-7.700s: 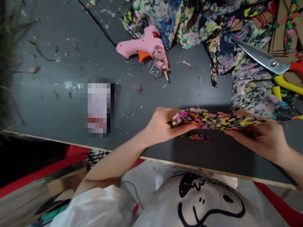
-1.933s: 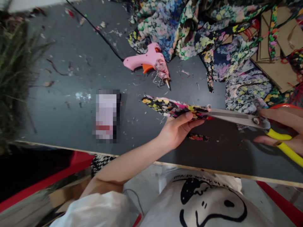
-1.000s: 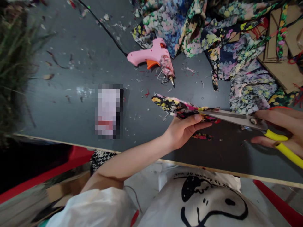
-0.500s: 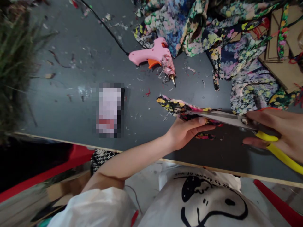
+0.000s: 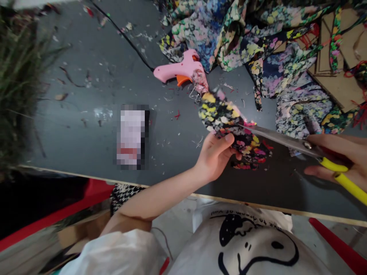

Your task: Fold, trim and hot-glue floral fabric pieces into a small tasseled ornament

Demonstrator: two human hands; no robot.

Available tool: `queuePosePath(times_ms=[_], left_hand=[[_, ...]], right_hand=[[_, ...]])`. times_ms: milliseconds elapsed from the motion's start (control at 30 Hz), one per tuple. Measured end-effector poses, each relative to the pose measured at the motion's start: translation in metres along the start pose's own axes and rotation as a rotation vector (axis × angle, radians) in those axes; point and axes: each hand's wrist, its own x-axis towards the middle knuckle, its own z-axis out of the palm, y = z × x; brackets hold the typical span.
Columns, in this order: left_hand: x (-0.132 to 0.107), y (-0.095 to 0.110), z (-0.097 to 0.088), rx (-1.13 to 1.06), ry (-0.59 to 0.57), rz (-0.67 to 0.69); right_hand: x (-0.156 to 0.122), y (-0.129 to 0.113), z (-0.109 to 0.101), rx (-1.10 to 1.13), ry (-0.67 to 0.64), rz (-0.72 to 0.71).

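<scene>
Between thumb and fingers, my left hand (image 5: 216,154) pinches a piece of dark floral fabric (image 5: 220,114), its printed face turned up toward me. My right hand (image 5: 344,152), partly cut off by the right edge, is closed around the yellow handles of a pair of scissors (image 5: 289,141). The blade tips lie against the fabric's upper right edge; whether they are cutting into it I cannot tell. A narrow floral scrap (image 5: 245,165) lies on the table below the held piece. The far end of the fabric covers the nozzle of a pink glue gun (image 5: 180,70).
A heap of floral fabric (image 5: 237,38) spreads across the back right, beside cardboard pieces (image 5: 329,57) and red threads. A blurred-out phone-like object (image 5: 132,135) lies at centre left. Dry grass (image 5: 17,68) stands at far left. A black cord (image 5: 123,36) runs from the glue gun.
My left hand has turned the fabric from nearly edge-on to face-up, and its far end has risen over the glue gun's tip. The scissors have shifted slightly right.
</scene>
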Motion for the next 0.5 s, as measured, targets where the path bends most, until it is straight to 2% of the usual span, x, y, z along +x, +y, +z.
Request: queuePosePath(times_ms=[167, 400, 500], left_hand=[[0.0009, -0.0017, -0.0012, 0.034, 0.036, 0.009], [-0.0022, -0.008, -0.0013, 0.056, -0.029, -0.064], [-0.0025, -0.0092, -0.0009, 0.072, -0.014, -0.082]], right_hand=[[-0.003, -0.0011, -0.0023, 0.043, -0.005, 0.016], [0.0015, -0.0055, -0.0016, -0.028, -0.041, 0.001], [0.0043, -0.0077, 0.0001, -0.041, -0.051, 0.017]])
